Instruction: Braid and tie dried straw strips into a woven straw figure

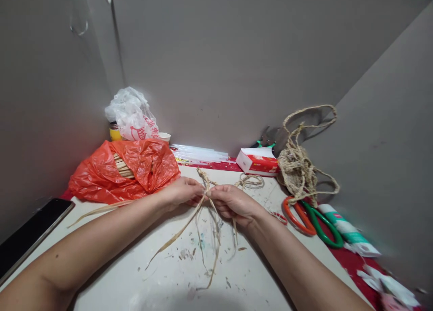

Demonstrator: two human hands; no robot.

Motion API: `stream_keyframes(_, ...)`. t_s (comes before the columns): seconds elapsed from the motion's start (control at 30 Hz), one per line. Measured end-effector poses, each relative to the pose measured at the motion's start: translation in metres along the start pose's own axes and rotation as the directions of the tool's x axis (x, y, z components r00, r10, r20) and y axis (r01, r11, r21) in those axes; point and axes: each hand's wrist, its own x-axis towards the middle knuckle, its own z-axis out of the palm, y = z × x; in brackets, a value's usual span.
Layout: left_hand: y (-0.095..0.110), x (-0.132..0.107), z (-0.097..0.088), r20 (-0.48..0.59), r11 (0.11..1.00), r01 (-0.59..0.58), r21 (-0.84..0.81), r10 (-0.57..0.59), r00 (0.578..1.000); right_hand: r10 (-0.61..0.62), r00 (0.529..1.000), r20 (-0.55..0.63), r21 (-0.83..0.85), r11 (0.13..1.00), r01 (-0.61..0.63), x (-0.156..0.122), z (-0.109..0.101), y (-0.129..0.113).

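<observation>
Both hands meet near the middle of the white board, fingers pinched round a braid of dry straw-coloured strands (204,177). My left hand (185,192) grips it from the left, thumb and fingers pressed together. From the right, my right hand (233,203) pinches the same braid, its other fingers curled below. The braided end points away from me, and several loose strands (176,239) trail toward me over the board. Just beyond my right hand lies a small coil of braid (251,181). The exact crossing of the strands is partly hidden by my fingertips.
An orange plastic bag (98,171) of dry strips sits left, with a phone (37,230) nearer. At right are a tangled braided rope (297,171), orange-and-green-handled scissors (321,223), a white-and-teal tube (352,232) and a red box (259,162). Translucent sticks (199,153) lie behind; walls enclose the board.
</observation>
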Motion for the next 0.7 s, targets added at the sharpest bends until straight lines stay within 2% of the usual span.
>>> stream_keyframes(0.1,-0.006,0.000,0.002,0.174,0.985,0.110,-0.130,-0.086,0.981,0.011,0.999,0.037,-0.029,1.000,-0.009,0.000,-0.003,0.000)
stream_keyframes(0.2,-0.009,0.000,0.004,0.240,0.977,0.136,-0.165,-0.094,0.966,0.021,0.997,0.069,-0.071,0.997,-0.016,-0.001,-0.005,0.000)
stream_keyframes(0.37,-0.011,-0.001,0.005,0.248,0.986,0.098,-0.132,-0.062,0.967,0.018,0.996,0.086,-0.122,0.992,-0.007,0.000,-0.008,0.000)
stream_keyframes(0.63,-0.011,-0.001,0.005,0.271,0.992,0.113,-0.060,-0.092,0.958,0.027,0.997,0.075,-0.194,0.981,-0.012,-0.001,-0.009,0.001)
stream_keyframes(0.7,-0.015,0.001,0.005,0.227,0.995,0.097,0.005,-0.095,0.969,0.026,0.998,0.065,-0.225,0.974,-0.010,-0.001,-0.009,0.001)
